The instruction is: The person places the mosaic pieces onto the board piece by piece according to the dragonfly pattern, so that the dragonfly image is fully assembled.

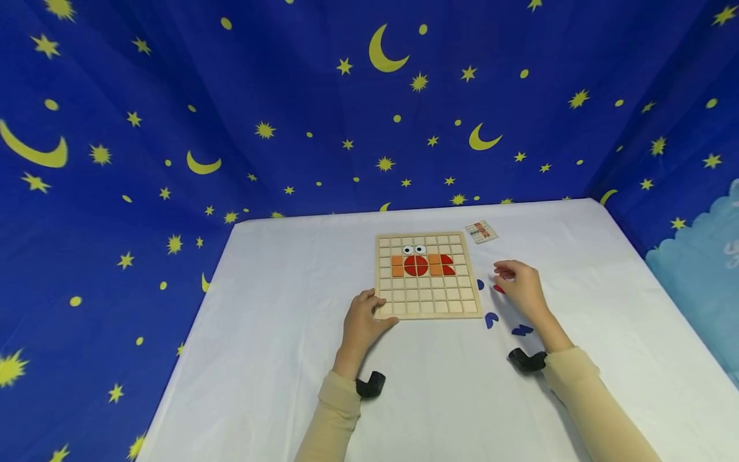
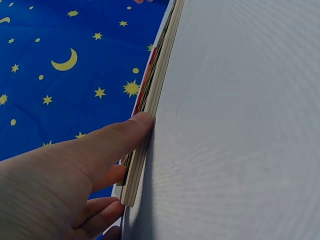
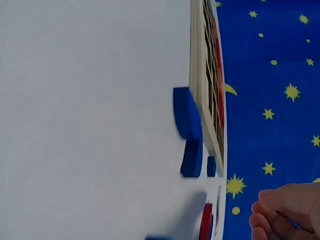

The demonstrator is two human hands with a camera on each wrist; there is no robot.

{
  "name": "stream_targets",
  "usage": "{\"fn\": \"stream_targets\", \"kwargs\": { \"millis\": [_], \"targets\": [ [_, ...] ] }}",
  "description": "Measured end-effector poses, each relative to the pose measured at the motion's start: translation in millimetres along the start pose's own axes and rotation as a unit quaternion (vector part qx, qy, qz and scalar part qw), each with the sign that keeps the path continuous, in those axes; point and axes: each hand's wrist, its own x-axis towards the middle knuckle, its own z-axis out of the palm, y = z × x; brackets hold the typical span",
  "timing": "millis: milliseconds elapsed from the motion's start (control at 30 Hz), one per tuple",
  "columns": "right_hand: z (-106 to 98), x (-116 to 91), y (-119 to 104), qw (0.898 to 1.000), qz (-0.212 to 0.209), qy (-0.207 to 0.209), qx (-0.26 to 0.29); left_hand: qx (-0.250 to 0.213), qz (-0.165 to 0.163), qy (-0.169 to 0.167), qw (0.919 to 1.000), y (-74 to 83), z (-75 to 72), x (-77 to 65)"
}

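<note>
Blue pieces (image 1: 518, 332) nearest, mostly around four o'clock from the grid board (image 1: 427, 307). Then a relaxed left hand (image 1: 362, 317) at the board's seven-thirty corner, thumb against the near edge. Next, a red piece (image 1: 499, 289) on the table (image 1: 439, 385) at three o'clock, beneath a loosely curled right hand (image 1: 522, 287), nothing visible in its fingers. Looks mid-build tbh: red and orange tiles (image 1: 435, 260) in, googly eyes (image 1: 420, 249) on top, so probably onto grabbing another piece. Calls for a neat pinch, I'd-guess-style. Farthest, a pattern card (image 1: 482, 231) at two o'clock, maybe worth checking first.
</note>
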Motion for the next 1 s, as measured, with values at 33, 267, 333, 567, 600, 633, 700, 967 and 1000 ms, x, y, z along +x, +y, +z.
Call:
{"fn": "stream_targets", "kwargs": {
  "millis": [33,267,333,567,600,633,700,967,1000],
  "targets": [
    [-1,-2,1,1.0,0.004,0.0,-0.002,-0.001,-0.002,0.0,1.0,0.2,-0.3,-0.3],
    [-4,-11,6,0.999,0.042,-0.017,-0.005,-0.003,-0.005,-0.001,1.0,0.6,-1.9,-0.5],
    [-4,-14,8,0.998,0.052,-0.027,-0.015,-0.005,-0.005,-0.001,1.0,0.6,-2.0,-0.5],
    [-3,-19,13,0.996,0.059,-0.053,-0.033,-0.007,-0.005,-0.003,1.0,0.9,-1.8,-0.9],
    [-3,-19,14,0.997,0.055,-0.052,-0.031,-0.007,-0.005,-0.004,1.0,1.0,-1.9,-0.7],
    [-2,-19,15,0.997,0.051,-0.05,-0.031,-0.007,-0.006,-0.005,0.9999,1.0,-1.9,-0.6],
    [-2,-19,17,0.997,0.047,-0.047,-0.031,-0.007,-0.008,-0.006,0.9999,1.1,-2.1,-0.5],
    [-1,-19,22,0.997,0.052,-0.05,-0.036,-0.003,-0.013,-0.009,0.9999,0.8,-1.9,-1.0],
    [-1,-19,22,0.997,0.051,-0.05,-0.035,-0.005,-0.012,-0.008,0.9999,0.8,-1.9,-1.2]
  ]
}}
